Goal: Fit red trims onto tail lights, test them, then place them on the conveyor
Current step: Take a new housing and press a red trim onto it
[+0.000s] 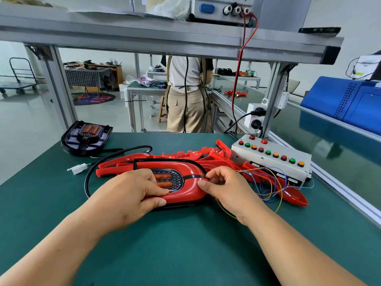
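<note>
A tail light (pixel 186 195) with a red trim around its orange reflectors lies on the green mat in front of me. My left hand (pixel 132 195) presses on its left half, thumb on the front edge. My right hand (pixel 224 186) pinches the trim at the right end, by the black strip. Behind it lies a pile of loose red trims (pixel 185 156). A second tail light (pixel 86 137), black and without trim, rests at the back left. The white test box (pixel 274 155) with coloured buttons stands at the right, its thin wires (pixel 270 182) trailing toward my right hand.
A black cable with a white connector (pixel 79 168) curves left of the tail light. The conveyor (pixel 329 141) runs along the right, with a blue case (pixel 346 102) beside it. A power supply (pixel 222 7) sits on the overhead shelf. A person (pixel 187 93) stands behind the bench.
</note>
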The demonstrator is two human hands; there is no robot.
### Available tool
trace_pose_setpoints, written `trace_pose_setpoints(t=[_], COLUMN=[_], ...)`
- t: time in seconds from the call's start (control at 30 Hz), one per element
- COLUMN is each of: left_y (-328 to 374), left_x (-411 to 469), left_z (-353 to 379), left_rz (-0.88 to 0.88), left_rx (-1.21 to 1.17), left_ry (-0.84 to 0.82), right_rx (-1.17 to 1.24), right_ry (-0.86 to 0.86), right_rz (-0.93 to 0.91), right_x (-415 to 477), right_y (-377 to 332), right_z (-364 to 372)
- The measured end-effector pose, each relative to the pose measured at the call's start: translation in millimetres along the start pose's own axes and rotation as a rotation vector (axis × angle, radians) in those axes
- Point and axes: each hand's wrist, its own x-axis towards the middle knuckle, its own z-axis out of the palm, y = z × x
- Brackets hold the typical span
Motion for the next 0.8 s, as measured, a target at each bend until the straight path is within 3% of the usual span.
trace_pose_setpoints(t=[0.1,0.2,0.3,0.4,0.5,0.7,0.8], left_y=[-2,-8,-17,-16,-13,-6,-3], left_x=[1,-2,-9,-13,-14,-9,-9], left_z=[-1,-3,-2,0,1,5,3], left_rz=[-0.007,-0.045,-0.246,-0.493,-0.587,-0.496,-0.346], left_rx=[0.059,-0.069,-0.248,-0.496,-0.674,-1.041,-1.112], left_ry=[-0.060,-0.092,0.005,-0.123,-0.148,0.063,0.073], right_rx=[-0.044,-0.044,-0.062,-0.068,-0.076,0.076,0.364], right_ry=[-0.016,-0.060,-0.078,-0.094,-0.100,-0.037,-0.062], right_rz=[0.084,0.153,0.153,0.152,0.151,0.100,0.038], right_x=[1,2,1,0,-1,-4,-4], right_y=[1,3,1,1,0,-3,-7], right_z=[1,0,0,1,0,6,7])
